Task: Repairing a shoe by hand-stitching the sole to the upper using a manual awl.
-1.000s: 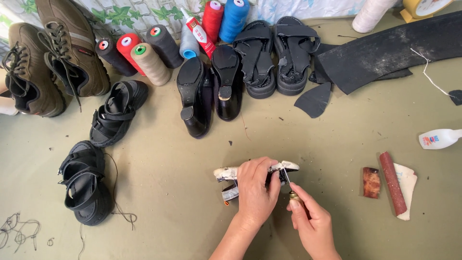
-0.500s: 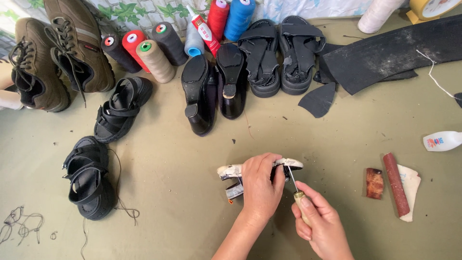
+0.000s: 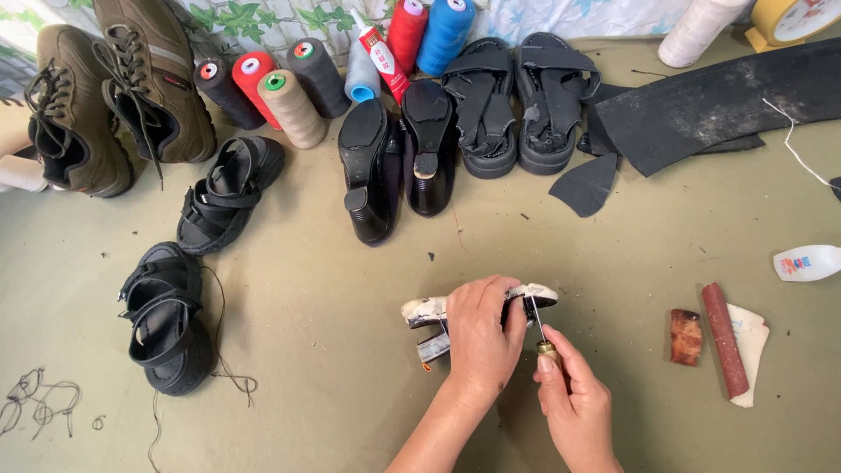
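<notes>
My left hand [image 3: 480, 337] grips a small whitish sandal [image 3: 425, 309] held sole-side toward me, low in the middle of the view. My right hand [image 3: 574, 403] holds an awl [image 3: 541, 337] with a brass collar; its thin metal needle points up at the sandal's toe end [image 3: 536, 292]. Both hands hover just above the olive floor cloth [image 3: 333, 307].
Black sandals lie at left [image 3: 166, 315] [image 3: 226, 193], brown lace-up shoes [image 3: 105, 96] at far left, black heeled shoes [image 3: 394, 153] and black strap sandals [image 3: 517, 96] behind. Thread cones [image 3: 289, 105] line the back. Black rubber sheet [image 3: 718, 105], red stick [image 3: 725, 337], white bottle [image 3: 806, 263] at right.
The awl's needle has come up closer to the sandal's toe end. The camera view shifted slightly; both hands stay on the sandal and awl.
</notes>
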